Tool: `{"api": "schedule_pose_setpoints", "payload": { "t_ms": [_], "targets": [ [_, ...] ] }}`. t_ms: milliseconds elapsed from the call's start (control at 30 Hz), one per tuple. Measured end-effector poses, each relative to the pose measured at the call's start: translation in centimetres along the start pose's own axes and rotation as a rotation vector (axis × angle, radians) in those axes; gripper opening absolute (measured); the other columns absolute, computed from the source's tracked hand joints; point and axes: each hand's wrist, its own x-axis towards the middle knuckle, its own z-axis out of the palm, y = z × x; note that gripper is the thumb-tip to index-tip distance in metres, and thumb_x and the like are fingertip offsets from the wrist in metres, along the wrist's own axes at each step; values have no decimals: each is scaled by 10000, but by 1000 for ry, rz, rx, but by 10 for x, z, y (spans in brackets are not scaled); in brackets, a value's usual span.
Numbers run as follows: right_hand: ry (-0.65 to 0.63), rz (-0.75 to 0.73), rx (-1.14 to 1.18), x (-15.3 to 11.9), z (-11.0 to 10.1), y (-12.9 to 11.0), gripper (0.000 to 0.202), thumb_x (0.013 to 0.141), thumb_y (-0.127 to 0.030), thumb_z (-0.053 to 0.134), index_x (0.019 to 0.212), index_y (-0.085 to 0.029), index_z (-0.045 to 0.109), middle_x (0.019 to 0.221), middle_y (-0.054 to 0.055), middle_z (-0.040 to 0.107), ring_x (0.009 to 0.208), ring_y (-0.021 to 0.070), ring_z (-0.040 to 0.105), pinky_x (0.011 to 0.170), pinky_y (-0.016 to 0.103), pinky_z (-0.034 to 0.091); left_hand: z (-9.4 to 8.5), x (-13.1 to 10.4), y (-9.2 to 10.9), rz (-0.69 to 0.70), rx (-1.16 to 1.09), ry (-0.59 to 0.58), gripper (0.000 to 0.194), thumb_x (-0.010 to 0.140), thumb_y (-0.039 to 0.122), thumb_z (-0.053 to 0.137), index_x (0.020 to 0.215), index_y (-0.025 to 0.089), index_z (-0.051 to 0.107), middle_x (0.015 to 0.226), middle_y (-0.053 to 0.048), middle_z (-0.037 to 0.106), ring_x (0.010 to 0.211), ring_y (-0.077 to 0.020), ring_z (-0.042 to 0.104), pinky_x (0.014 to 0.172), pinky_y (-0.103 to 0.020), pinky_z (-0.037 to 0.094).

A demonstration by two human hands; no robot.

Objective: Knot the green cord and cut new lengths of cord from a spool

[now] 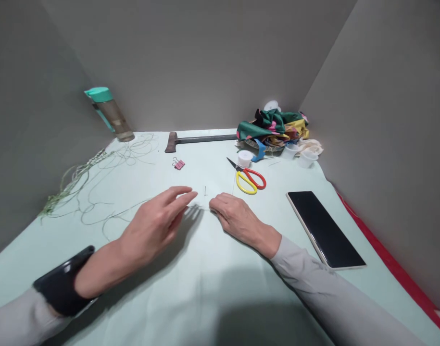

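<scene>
My left hand (157,223) is raised over the cloth, its fingers bent and somewhat apart. Thin thread passes close to its lower fingertips; whether they touch it I cannot tell. My right hand (236,216) rests on the cloth with fingers pinched together on a fine white thread (234,182), which leads back toward a white spool (245,158). Between the two hands a thin nail (205,191) stands upright. Greenish cords (93,216) trail across the cloth to the left. Scissors (249,180) with one yellow and one red handle lie beyond my right hand.
A pink binder clip (178,164) and a hammer-like tool (201,139) lie farther back. A bottle with a teal lid (113,115) stands back left. Colourful fabric (273,126) and small plastic cups (308,158) are back right. A phone (324,228) lies right. Grey panels enclose the table.
</scene>
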Motion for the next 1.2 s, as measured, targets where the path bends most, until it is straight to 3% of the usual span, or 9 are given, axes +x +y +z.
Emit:
{"api": "schedule_pose_setpoints", "payload": {
  "t_ms": [167, 367, 500, 767, 1200],
  "targets": [
    [25, -11, 41, 0, 1, 1, 88, 1001, -208, 651, 954, -135, 663, 894, 4, 673, 829, 145, 674, 756, 311, 596, 11, 19, 10, -52, -83, 2, 362, 993, 76, 410, 1251, 131, 657, 1150, -148, 753, 854, -215, 745, 673, -313, 563],
    [70, -19, 113, 1, 3, 4, 53, 1005, -180, 630, 991, -139, 660, 901, 5, 666, 842, 149, 668, 768, 315, 590, 37, 32, 12, -118, -245, -206, 178, 978, 80, 502, 1012, 150, 662, 829, -26, 728, 695, -160, 689, 648, -282, 558],
    [77, -15, 125, 2, 4, 5, 51, 1005, -169, 621, 980, -142, 656, 899, 4, 661, 840, 148, 659, 766, 311, 582, 52, 31, 10, -180, -300, -238, 130, 1016, 115, 552, 919, 139, 634, 791, 9, 661, 673, -135, 640, 646, -279, 547],
    [63, 8, 81, 3, 8, 6, 40, 998, -134, 622, 1010, -136, 660, 909, 5, 669, 848, 149, 673, 772, 314, 595, 53, 26, 10, -279, -353, -224, 97, 1035, 143, 487, 1023, 150, 583, 733, 33, 598, 599, -133, 579, 592, -271, 485],
    [91, 26, 45, 4, 7, 7, 88, 1010, -121, 578, 962, -147, 648, 889, 1, 641, 860, 161, 629, 814, 332, 535, 50, 32, 12, -427, -402, -258, 232, 1035, 298, 588, 848, 163, 609, 622, 68, 504, 533, -116, 480, 583, -268, 445]
  ]
}}
